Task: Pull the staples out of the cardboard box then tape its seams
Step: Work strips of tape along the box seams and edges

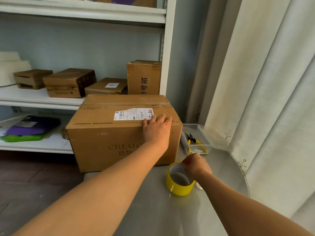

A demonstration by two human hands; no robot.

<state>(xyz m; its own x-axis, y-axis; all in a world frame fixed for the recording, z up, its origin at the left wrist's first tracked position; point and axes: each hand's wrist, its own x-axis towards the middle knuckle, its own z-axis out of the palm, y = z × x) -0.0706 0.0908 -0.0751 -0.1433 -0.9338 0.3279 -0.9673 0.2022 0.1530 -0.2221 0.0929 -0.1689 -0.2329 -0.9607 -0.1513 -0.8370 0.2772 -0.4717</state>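
Yellow tape roll point(180, 181) sits nearest you on the grey desk point(221, 176), and your right hand point(197, 166) curls over its far rim, fingers pinching at the edge as if hunting for the loose end. Just past that hand stands a clear plastic tray point(198, 133) holding one pair of yellow-handled pliers point(196, 142) and a small heap of pale, thin pieces, likely pulled staples, though they are too fine to count. To the left of the right hand is the cardboard box point(122, 132), flaps down, its near face toward you. Your left hand point(157, 130) lies flat over its top front edge, fingers straight, pressing and gripping nothing, just beside the one white shipping label point(133, 113).

With the pliers set down, I judge the stapling step finished and the taping step in hand. The next move calls for freeing the tape end, carrying the roll up to the centre seam beyond your left hand, and keeping that hand bearing down so the flaps stay level.

Count: one roll, one tray, one box on the desk. Farther off, beyond your left hand, four smaller boxes point(68, 82) rest on the shelf point(34, 97).
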